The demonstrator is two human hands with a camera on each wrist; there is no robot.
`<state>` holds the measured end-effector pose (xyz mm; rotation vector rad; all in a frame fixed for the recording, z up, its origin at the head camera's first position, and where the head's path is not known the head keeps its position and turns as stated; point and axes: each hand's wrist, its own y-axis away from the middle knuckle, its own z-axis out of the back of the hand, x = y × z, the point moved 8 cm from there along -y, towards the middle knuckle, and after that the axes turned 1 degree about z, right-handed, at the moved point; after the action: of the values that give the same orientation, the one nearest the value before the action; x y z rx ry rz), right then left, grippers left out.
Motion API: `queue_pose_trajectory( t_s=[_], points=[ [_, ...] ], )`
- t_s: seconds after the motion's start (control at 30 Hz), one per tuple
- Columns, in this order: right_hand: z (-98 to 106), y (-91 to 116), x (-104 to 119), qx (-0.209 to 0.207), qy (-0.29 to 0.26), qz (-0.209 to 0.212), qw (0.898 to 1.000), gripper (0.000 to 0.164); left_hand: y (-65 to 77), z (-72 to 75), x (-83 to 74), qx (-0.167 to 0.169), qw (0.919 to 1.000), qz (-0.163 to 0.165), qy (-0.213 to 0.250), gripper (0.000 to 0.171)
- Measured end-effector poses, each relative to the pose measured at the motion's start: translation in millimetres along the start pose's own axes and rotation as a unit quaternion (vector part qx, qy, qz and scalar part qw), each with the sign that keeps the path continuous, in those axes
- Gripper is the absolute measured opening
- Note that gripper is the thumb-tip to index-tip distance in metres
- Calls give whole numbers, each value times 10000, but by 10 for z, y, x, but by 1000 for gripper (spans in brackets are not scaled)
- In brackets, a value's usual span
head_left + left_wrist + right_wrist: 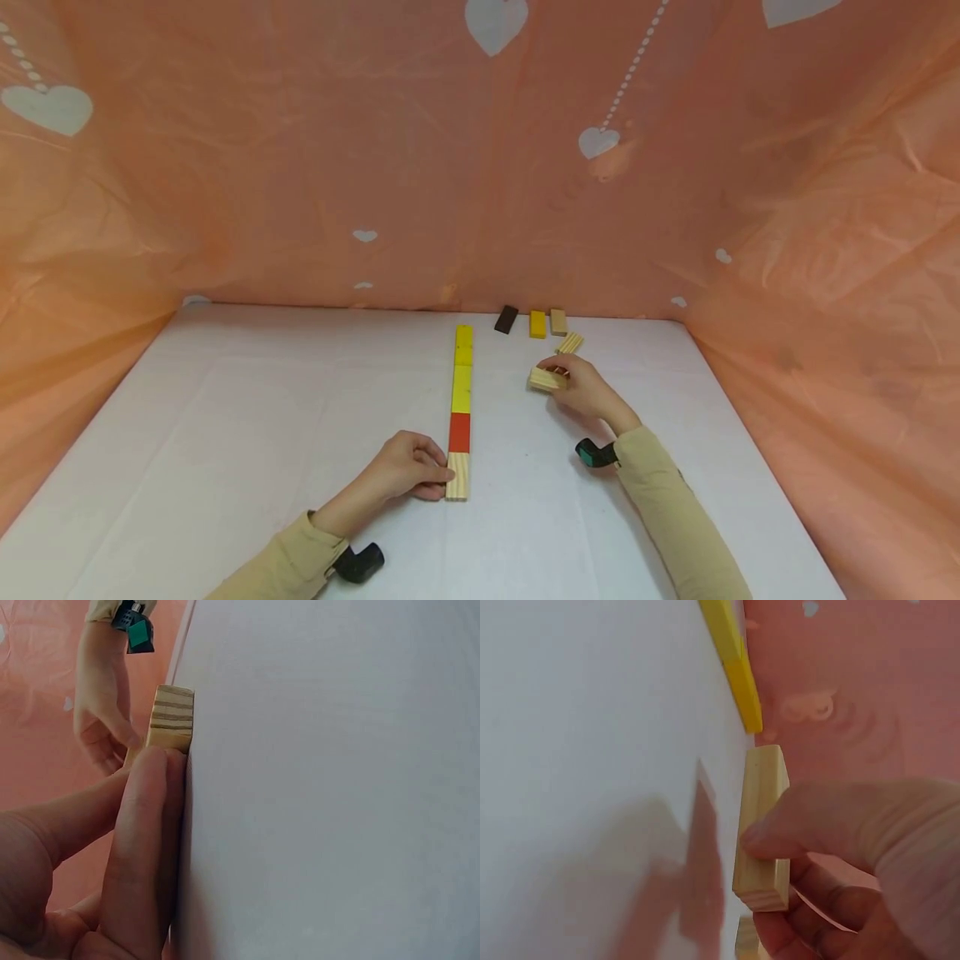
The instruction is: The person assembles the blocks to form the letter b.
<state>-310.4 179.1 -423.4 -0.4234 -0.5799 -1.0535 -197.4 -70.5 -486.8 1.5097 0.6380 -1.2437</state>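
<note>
A straight row of flat blocks runs away from me: two yellow blocks (462,367), a red block (460,433) and a plain wooden block (458,487) at the near end. At that near block's left side is my left hand (408,468); in the left wrist view its fingertips (154,761) touch the wood. My right hand (588,392) pinches another plain wooden block (761,817) between thumb and fingers, to the right of the row. The right wrist view has this block tilted, its shadow on the table. Some fingers are hidden behind it.
Near the back edge lie a dark brown block (506,319), a yellow block (537,324) and a tan block (558,322). A striped wooden block (571,342) sits just beyond my right hand. Orange cloth (420,167) with white hearts walls the white table (300,400).
</note>
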Motion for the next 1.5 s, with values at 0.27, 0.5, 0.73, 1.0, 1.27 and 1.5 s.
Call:
queue_pose_trajectory(
  t_s=[0.27, 0.5, 0.73, 1.0, 1.27, 1.5],
  points=[
    [-98, -104, 250, -53, -37, 587, 9983, 42, 6, -7, -14, 61, 9999, -80, -73, 22],
    [-219, -171, 359, 62, -91, 619, 9980, 39, 6, -7, -16, 31, 9999, -58, -104, 23],
    [-369, -226, 428, 305, -253, 617, 9973, 44, 8, -7, -16, -17, 9999, -10, -141, 23],
    [-510, -228, 462, 556, -260, 580, 9964, 45, -4, -8, -6, -92, 9999, -21, -130, 23],
    [-614, -226, 474, 678, -358, 633, 9950, 41, -8, -11, 1, -121, 9999, -15, 52, 23],
    [-670, -237, 490, 753, -418, 689, 9939, 39, 4, -14, -9, -85, 9999, -43, 70, 23]
  ],
)
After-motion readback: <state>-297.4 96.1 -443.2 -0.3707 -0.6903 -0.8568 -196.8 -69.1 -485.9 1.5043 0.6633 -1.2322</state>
